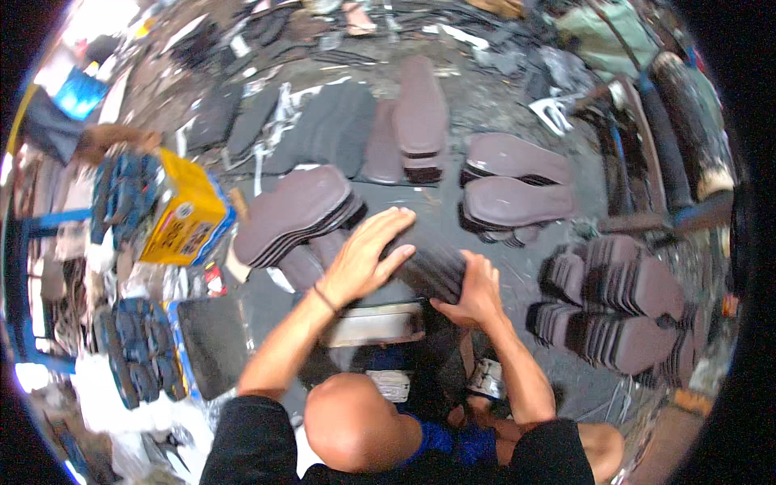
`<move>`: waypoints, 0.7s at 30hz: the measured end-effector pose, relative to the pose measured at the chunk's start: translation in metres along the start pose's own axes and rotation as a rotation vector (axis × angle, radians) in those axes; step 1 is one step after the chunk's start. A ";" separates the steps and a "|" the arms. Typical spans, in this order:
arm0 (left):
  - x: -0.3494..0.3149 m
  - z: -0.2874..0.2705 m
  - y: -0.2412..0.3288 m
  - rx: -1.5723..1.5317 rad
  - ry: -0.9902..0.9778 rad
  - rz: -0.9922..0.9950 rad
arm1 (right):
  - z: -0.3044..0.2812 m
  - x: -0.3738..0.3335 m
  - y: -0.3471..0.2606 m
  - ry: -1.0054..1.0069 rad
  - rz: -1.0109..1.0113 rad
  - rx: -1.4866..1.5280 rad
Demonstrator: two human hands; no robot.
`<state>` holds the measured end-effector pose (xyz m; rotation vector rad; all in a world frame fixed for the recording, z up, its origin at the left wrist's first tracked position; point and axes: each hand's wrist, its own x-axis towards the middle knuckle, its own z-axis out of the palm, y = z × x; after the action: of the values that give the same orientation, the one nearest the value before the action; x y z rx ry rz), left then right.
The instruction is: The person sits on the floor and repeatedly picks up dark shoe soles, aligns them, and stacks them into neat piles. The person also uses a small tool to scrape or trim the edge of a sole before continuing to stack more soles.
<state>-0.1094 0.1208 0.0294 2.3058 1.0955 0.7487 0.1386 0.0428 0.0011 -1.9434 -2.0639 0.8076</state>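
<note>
Between my hands, over the middle of the work surface, is a stack of dark shoe soles (432, 271), held on edge and blurred by motion. My left hand (364, 255) spans the stack's left end, thumb apart from the outstretched fingers. Around its right end wrap the fingers of my right hand (477, 293), with the thumb along the near side. Just beyond my left hand lies a pile of brown soles (299, 206), tilted over more soles. A pale, worn block (376, 325) sits below the stack, close to me.
Far ahead are upright brown soles (420, 105) and black ribbed sheets (323, 129). To the right lie paired soles (517, 200) and several fanned stacks (622, 299). A yellow box (190, 210) with blue sandals (125, 194) stands left, near another person's hand (121, 141).
</note>
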 end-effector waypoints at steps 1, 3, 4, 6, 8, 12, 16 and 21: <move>-0.020 -0.009 0.029 -0.159 0.214 -0.176 | -0.003 -0.005 -0.015 0.069 0.007 0.370; -0.075 -0.003 0.062 -0.617 0.423 -0.408 | 0.004 -0.009 -0.045 0.168 0.034 1.102; -0.093 0.007 0.073 -0.835 0.447 -0.387 | 0.011 -0.009 -0.063 0.053 0.035 1.414; -0.108 0.002 0.081 -0.910 0.390 -0.512 | 0.031 -0.013 -0.105 0.116 0.102 1.582; -0.122 -0.023 0.064 -0.798 0.255 -0.704 | 0.053 -0.005 -0.110 0.097 0.097 1.685; -0.183 -0.081 0.016 -0.928 0.181 -0.888 | 0.049 0.036 -0.104 0.045 0.140 1.735; -0.193 -0.076 -0.028 -0.944 0.526 -1.145 | 0.078 0.063 -0.099 -0.168 0.277 1.487; -0.192 -0.059 -0.064 -0.914 0.862 -1.094 | 0.095 0.086 -0.112 -0.152 0.270 1.378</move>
<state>-0.2841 0.0139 -0.0189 0.4156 1.6049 1.3469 -0.0149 0.1033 -0.0402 -1.2742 -0.7137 1.7815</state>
